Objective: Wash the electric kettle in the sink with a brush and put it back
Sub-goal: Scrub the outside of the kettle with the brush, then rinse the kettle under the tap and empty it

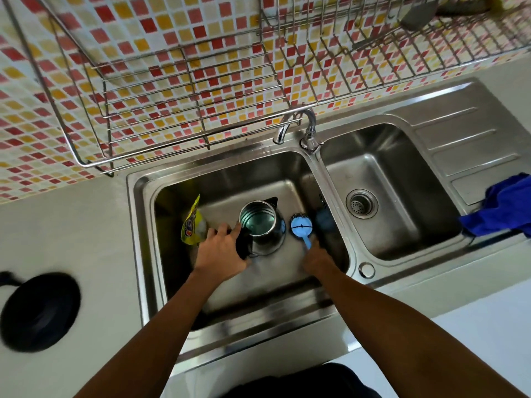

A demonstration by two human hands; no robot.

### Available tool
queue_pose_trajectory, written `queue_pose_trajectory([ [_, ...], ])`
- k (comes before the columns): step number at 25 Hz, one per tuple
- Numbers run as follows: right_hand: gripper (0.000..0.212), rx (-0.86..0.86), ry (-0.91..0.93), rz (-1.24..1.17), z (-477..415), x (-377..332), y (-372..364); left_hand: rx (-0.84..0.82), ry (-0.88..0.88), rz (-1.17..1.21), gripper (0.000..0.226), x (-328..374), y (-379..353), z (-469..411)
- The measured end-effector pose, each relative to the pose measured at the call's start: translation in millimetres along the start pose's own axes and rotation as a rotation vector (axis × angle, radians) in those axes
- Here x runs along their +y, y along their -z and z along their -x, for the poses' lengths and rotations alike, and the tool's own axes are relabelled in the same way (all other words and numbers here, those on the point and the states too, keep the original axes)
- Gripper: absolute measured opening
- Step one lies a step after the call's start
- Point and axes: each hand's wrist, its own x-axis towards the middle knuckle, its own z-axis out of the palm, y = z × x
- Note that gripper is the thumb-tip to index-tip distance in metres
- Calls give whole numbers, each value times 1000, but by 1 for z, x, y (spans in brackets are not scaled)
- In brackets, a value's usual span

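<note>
kettle [260, 228] stands upright on the floor of the left sink basin [230, 173], lid off, its steel mouth open to the camera and a little water showing inside. its spout points toward the back wall and its black handle faces the person. the left hand [222, 251] is on that handle, fingers [219, 229] curled and clamped round it (the thumb side lies against the kettle's rim). just right of the kettle, close beside it, the round blue head of the brush [301, 226] faces up; its light blue handle runs down into the right hand [316, 259], whose fingers are closed on it, though the grip itself is partly in shadow. a yellow pouch [193, 222] leans in the basin to the left of the kettle, near the left hand's knuckles. the tap [309, 130] rises from the ridge between the two basins, its spout turned over the left one. the right basin [402, 196] shows its drain strainer. a blue cloth [500, 211] lies bunched on the drainboard at far right. on the counter [86, 239] at left sits the round black kettle base [40, 311], well apart from the sink. a wire dish rack [178, 90] hangs on the mosaic tile wall above.
</note>
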Motion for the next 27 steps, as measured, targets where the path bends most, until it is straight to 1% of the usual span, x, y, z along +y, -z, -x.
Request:
queue_pose_trajectory([
  [1,72,-9,-4,17,0,0,1,-14,-1,1,98,1,2,-1],
  [3,67,3,0,49,4,-2,5,19,16,73,97,3,9,-1],
  [4,65,50,26,85,9,-5,7,63,37,175,91,2,11,0],
  [5,63,125,88,127,15,-10,9,116,80,336,82,-1,12,2],
  [6,60,208,191,147,26,-18,9,172,135,532,71,-9,10,5],
  [8,55,328,487,89,56,-36,5,281,265,913,44,-29,1,14],
  [9,54,357,623,61,73,-46,1,328,345,1028,34,-41,-6,18],
  [10,55,361,728,60,90,-56,-3,338,411,1079,29,-52,-15,24],
  [12,63,307,838,95,108,-73,-15,264,473,1013,33,-67,-34,34],
  [13,67,278,850,111,111,-81,-21,215,463,956,39,-72,-44,36],
  [15,72,278,859,131,110,-92,-29,117,404,906,50,-70,-56,39],
  [17,70,311,883,91,107,-99,-32,25,341,883,57,-62,-59,40],
  [19,59,353,905,31,102,-98,-28,-24,279,906,63,-51,-65,37],
  [20,55,360,903,9,100,-97,-24,-35,264,945,65,-45,-67,34],
  [22,50,296,865,-74,99,-98,-17,-33,255,953,65,-38,-71,28],
  [24,44,241,820,-198,99,-102,-12,-3,212,846,54,-33,-71,21],
  [27,35,269,804,-361,101,-108,6,45,138,763,50,-28,-57,20],
])
